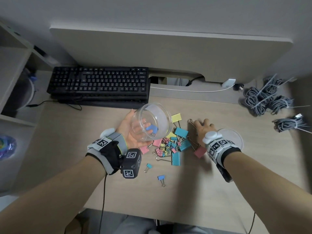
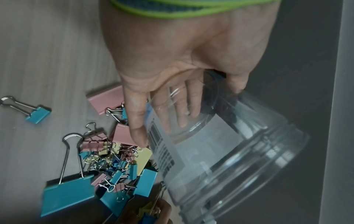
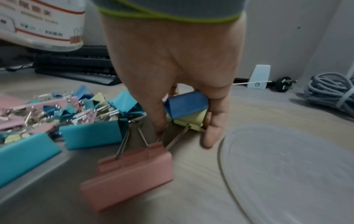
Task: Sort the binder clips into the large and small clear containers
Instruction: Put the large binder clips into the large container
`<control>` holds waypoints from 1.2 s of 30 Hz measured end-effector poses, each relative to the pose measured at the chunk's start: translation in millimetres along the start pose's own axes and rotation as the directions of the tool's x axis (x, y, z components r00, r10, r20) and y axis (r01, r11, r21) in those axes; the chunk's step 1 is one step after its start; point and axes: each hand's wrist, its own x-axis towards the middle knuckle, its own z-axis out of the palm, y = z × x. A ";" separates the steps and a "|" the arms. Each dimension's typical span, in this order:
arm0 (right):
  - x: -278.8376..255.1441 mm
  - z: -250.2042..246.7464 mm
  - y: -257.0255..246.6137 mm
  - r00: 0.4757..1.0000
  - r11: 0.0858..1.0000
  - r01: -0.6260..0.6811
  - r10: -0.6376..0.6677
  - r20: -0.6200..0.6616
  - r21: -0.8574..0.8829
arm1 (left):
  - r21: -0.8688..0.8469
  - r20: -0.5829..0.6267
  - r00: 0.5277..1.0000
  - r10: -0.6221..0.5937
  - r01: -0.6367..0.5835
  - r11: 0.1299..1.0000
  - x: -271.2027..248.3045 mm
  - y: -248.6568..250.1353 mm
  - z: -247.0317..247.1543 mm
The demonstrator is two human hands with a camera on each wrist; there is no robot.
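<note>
2 bare hands work over a pale wooden desk (image 1: 211, 183). The left hand (image 1: 130, 132), palm up, cradles a large clear plastic container (image 1: 152, 122) tilted on its side above the desk, fingers spread along its base and thumb against its wall, mouth facing away from the person; 1 blue binder clip (image 1: 151, 128) lies inside it, and the left wrist view shows a white barcode label (image 2: 162, 153) on its wall. The right hand (image 1: 203, 130) reaches down at the right edge of the pile, its fingers curled round a dark blue binder clip (image 3: 186, 104) and a pale yellow binder clip (image 3: 191, 121) pressed together, as the right wrist view shows. Just below the container lies a heap of binder clips (image 1: 168, 146) in pink, teal, yellow and blue, large ones mixed with many small ones. A large pink binder clip (image 3: 130, 174) lies just beside the right hand, towards the person, and a large teal binder clip (image 1: 175, 158) lies at the near edge of the heap. 2 small clips lie apart, nearer the person: a small teal clip (image 1: 148, 166) and a small blue clip (image 1: 161, 179). A round translucent lid (image 1: 234, 139) lies flat just right of the right wrist. A black keyboard (image 1: 99, 83) sits at the back left, and bundles of grey coiled cable (image 1: 268, 97) lie at the far right.
</note>
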 end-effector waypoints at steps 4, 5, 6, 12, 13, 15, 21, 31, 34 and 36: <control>0.2 -0.5 1.7 0.999 0.999 -0.040 0.040 0.002 0.001 | -0.009 -0.004 1.000 0.000 0.000 1.000 -1.9 -6.9 0.9; 0.7 -2.3 3.9 0.999 0.999 -0.041 0.041 -0.006 0.006 | -0.015 -0.002 1.000 0.002 -0.002 1.000 -2.7 -8.3 1.6; 0.0 -4.0 5.9 0.999 0.999 -0.033 0.033 -0.013 0.024 | -0.020 0.000 1.000 0.004 -0.004 1.000 -2.8 -9.4 1.9; -12.3 -42.2 14.5 0.988 0.911 0.115 -0.062 -0.145 0.396 | -0.017 0.007 1.000 0.009 -0.009 1.000 5.7 -11.2 3.6; -17.0 -53.9 13.2 0.981 0.874 0.163 -0.093 -0.171 0.457 | -0.014 0.006 1.000 0.008 -0.008 1.000 7.7 -10.7 4.8; -28.7 -78.0 9.7 0.963 0.797 0.254 -0.156 -0.219 0.547 | -0.005 0.003 1.000 -0.001 0.001 1.000 9.4 -9.7 7.4; -70.6 -129.3 -16.3 0.884 0.715 0.463 -0.413 -0.217 0.523 | -0.054 0.008 1.000 0.013 -0.013 0.998 13.8 -9.1 13.9; -93.7 -135.3 -65.7 0.796 0.739 0.604 -0.581 -0.173 0.297 | 0.033 0.209 0.977 -0.029 0.023 0.999 -0.2 -23.1 23.2; -97.8 -135.9 -78.3 0.738 0.693 0.675 -0.632 -0.237 0.255 | 0.001 0.234 0.971 -0.044 0.045 0.999 -0.5 -24.6 19.3; -99.4 -138.8 -81.1 0.729 0.680 0.684 -0.635 -0.254 0.262 | -0.020 0.243 0.968 -0.054 0.061 0.998 0.6 -24.6 14.2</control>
